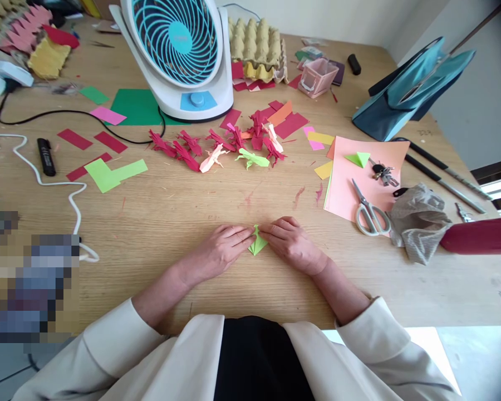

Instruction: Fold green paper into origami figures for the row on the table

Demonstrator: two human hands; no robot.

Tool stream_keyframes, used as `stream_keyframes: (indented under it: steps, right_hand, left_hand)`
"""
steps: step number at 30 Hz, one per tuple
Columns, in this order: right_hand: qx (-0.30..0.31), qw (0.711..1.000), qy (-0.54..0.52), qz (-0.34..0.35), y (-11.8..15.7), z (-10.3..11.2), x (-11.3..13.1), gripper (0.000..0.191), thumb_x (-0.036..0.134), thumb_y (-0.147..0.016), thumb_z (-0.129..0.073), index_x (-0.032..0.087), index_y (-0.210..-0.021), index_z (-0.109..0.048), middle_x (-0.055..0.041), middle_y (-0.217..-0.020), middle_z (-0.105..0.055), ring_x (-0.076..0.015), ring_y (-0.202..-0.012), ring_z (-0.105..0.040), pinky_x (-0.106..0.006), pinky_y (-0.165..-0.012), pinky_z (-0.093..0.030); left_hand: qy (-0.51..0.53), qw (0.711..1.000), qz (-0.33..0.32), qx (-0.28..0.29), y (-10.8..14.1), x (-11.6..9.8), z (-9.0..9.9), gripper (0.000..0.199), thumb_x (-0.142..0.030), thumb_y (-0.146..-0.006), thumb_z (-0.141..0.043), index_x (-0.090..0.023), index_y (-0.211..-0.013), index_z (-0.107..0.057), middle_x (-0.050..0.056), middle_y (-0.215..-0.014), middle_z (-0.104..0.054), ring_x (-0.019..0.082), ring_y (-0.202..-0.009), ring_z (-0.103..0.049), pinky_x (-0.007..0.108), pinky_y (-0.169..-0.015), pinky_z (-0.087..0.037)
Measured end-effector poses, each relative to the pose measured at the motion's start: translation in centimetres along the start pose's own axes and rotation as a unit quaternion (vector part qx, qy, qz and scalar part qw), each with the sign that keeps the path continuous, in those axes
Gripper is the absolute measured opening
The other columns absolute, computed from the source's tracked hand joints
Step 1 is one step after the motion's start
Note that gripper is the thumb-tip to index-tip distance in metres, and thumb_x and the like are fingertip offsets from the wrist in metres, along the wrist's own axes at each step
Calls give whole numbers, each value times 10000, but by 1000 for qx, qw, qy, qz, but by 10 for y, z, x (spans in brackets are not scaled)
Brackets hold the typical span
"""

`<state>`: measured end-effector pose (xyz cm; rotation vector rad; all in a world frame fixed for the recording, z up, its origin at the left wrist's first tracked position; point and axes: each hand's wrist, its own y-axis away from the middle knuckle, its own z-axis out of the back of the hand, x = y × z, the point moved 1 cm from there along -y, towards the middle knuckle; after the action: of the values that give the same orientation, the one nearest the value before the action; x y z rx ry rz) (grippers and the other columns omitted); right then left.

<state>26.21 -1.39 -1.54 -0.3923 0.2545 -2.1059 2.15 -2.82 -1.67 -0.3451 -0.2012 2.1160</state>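
Observation:
A small piece of light green folded paper [256,245] lies on the wooden table in front of me, with creases running to a point at the bottom. My left hand [223,248] presses its fingertips on the paper's left side. From the right, my right hand [294,245] has its fingers together on the other edge. The fingers cover part of the paper. Farther back sit several small folded paper figures: red ones [187,156], a peach one [212,158] and a light green one [253,159].
A fan [196,103] stands behind the figures. To the right, pink paper sheets [342,189] carry scissors [371,214], keys [384,174] and a green folded triangle [359,159]. Red strips [75,139], an L-shaped green scrap [108,177] and a white cable [77,211] lie left.

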Motion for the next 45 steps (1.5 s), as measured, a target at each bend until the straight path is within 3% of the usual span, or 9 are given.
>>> stream_keyframes:
  steps: [12,35,40,45]
  right_hand:
    - [9,1000,6,-7,-1,3,3,263,189,-1016,-439,163,-1170,-649,-114,-1214,-676,-230,-1046,-571,-395,-881,-430]
    - [7,999,-41,2,1,5,8,259,151,-1008,-427,127,-1103,-667,-146,-1198,-680,-220,-1041,-634,-391,-917,-501]
    - [13,999,-50,-10,2,2,7,245,160,-1000,-459,140,-1136,-663,-147,-1236,-663,-235,-1112,-603,-409,-922,-496]
    - [26,999,-37,-10,4,3,6,246,178,-1000,-472,144,-1163,-654,-140,-1259,-658,-244,-1129,-590,-413,-906,-477]
  left_hand:
    - [-10,1000,7,14,-1,0,0,348,-139,-965,-485,-187,-1294,-590,90,-1371,-604,225,-1240,-538,392,-1018,-453]
    - [18,999,-16,38,4,4,1,448,-85,-949,-473,-203,-1377,-536,97,-1443,-546,244,-1373,-448,433,-1076,-415]
    - [29,999,0,24,5,-2,-1,431,-108,-964,-477,-222,-1375,-538,85,-1360,-613,217,-1349,-475,424,-1108,-402]
    - [34,999,-2,17,9,-4,-3,439,-88,-956,-470,-220,-1368,-547,86,-1405,-582,227,-1384,-445,439,-1118,-406]
